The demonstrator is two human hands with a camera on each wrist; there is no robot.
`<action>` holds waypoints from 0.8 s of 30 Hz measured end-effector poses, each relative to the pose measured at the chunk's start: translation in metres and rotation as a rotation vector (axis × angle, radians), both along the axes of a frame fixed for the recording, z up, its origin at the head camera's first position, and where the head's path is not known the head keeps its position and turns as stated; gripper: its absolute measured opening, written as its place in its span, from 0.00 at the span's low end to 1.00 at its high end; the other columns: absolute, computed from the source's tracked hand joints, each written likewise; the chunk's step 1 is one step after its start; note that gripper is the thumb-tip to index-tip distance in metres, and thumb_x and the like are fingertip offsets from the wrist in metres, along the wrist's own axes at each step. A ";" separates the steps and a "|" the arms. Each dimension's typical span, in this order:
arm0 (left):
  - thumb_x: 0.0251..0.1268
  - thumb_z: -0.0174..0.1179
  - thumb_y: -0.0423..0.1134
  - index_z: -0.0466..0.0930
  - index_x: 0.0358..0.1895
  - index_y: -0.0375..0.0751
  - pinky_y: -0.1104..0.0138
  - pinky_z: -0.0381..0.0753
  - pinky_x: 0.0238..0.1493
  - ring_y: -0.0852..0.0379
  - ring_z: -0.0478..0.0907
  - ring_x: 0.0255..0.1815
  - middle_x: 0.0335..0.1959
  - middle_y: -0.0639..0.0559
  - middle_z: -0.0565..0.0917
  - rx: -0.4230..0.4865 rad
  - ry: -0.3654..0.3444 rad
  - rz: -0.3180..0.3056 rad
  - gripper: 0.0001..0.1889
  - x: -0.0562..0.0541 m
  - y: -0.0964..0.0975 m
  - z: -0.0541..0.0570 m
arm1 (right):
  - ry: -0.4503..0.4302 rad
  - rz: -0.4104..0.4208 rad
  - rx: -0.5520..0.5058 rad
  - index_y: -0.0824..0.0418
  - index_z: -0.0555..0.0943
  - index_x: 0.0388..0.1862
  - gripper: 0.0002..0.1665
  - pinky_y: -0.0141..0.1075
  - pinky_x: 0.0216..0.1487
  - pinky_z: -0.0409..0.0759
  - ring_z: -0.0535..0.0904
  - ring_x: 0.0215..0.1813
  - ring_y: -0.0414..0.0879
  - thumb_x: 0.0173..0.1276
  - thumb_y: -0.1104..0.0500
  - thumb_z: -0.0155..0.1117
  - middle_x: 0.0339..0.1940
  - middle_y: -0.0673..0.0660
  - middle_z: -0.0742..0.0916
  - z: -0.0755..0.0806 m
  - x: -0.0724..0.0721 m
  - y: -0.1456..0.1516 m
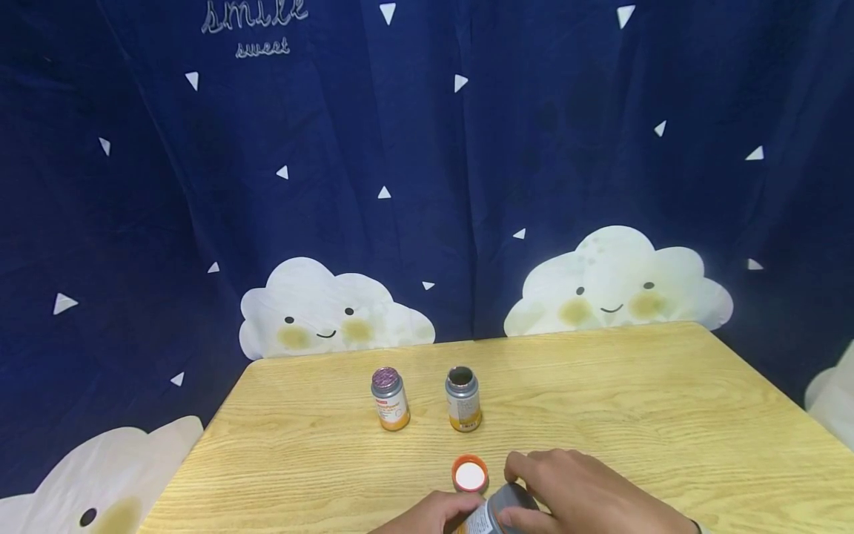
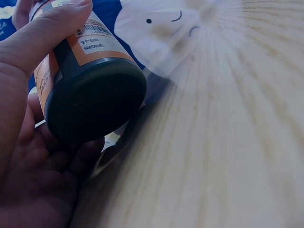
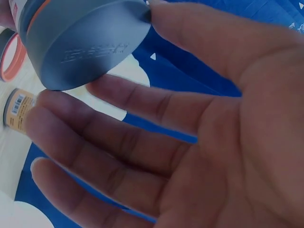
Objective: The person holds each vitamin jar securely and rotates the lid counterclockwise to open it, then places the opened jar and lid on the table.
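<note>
My left hand [image 1: 432, 515] grips a pill bottle [image 2: 102, 45] by its white-and-orange label, and the bottle is tilted, its dark base facing the left wrist camera. At the other end, a wide grey cap [image 3: 92, 50] with raised lettering is on the bottle. The thumb and fingertips of my right hand [image 1: 580, 491] pinch this cap at its rim, while the other fingers stretch out beside it. Just beyond the hands, a loose cap [image 1: 470, 475] lies with its orange rim and white inner liner facing up.
Farther back on the wooden table [image 1: 300, 460] stand two similar uncapped bottles: the left bottle [image 1: 391, 400] has a purplish, shiny top, and the right bottle [image 1: 463, 400] has a dark mouth. Behind the table hangs a blue curtain [image 1: 427, 148] with white clouds and triangles.
</note>
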State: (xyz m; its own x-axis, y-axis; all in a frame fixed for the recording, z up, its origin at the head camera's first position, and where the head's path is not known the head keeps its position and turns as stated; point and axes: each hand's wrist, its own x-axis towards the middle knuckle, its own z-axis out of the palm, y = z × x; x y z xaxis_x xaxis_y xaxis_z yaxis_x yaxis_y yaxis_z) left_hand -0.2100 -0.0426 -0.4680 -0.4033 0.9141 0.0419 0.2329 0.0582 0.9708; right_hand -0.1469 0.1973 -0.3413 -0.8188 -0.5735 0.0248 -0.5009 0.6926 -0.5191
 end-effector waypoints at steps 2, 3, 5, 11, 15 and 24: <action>0.67 0.58 0.35 0.73 0.57 0.34 0.70 0.73 0.56 0.70 0.75 0.49 0.48 0.59 0.80 0.007 0.024 0.003 0.17 0.000 0.000 0.000 | 0.019 0.032 -0.022 0.43 0.75 0.30 0.12 0.29 0.23 0.69 0.69 0.23 0.32 0.63 0.39 0.64 0.20 0.38 0.74 0.001 0.001 0.001; 0.67 0.58 0.34 0.73 0.57 0.34 0.70 0.74 0.56 0.70 0.75 0.48 0.47 0.59 0.80 0.011 0.033 0.003 0.17 0.000 0.000 -0.001 | 0.035 0.049 -0.029 0.42 0.76 0.31 0.10 0.28 0.24 0.69 0.69 0.24 0.32 0.63 0.41 0.65 0.21 0.37 0.74 0.002 0.001 0.001; 0.66 0.58 0.33 0.73 0.56 0.35 0.70 0.74 0.56 0.70 0.75 0.46 0.46 0.59 0.80 0.018 0.053 0.003 0.16 0.000 0.000 -0.001 | 0.032 0.075 -0.038 0.42 0.77 0.34 0.08 0.28 0.26 0.69 0.70 0.27 0.31 0.62 0.45 0.67 0.23 0.36 0.74 0.003 0.001 0.001; 0.66 0.58 0.32 0.73 0.57 0.35 0.70 0.75 0.55 0.70 0.75 0.46 0.47 0.58 0.80 0.016 0.052 0.000 0.17 0.000 0.000 0.000 | -0.031 0.079 -0.047 0.41 0.78 0.39 0.13 0.28 0.30 0.71 0.71 0.31 0.33 0.58 0.52 0.72 0.27 0.36 0.75 0.004 0.002 0.001; 0.66 0.58 0.33 0.73 0.58 0.35 0.70 0.75 0.55 0.70 0.75 0.47 0.48 0.58 0.80 0.014 0.054 0.004 0.18 0.000 0.000 -0.001 | -0.054 0.074 -0.056 0.41 0.78 0.39 0.15 0.28 0.30 0.71 0.71 0.31 0.33 0.56 0.52 0.73 0.27 0.37 0.75 0.004 0.002 0.001; 0.66 0.59 0.34 0.73 0.57 0.36 0.71 0.74 0.54 0.70 0.75 0.47 0.46 0.63 0.79 -0.015 0.027 0.024 0.18 0.000 0.000 0.001 | -0.013 0.057 0.008 0.44 0.76 0.45 0.22 0.29 0.31 0.70 0.69 0.32 0.32 0.59 0.35 0.66 0.30 0.36 0.74 0.002 0.002 0.001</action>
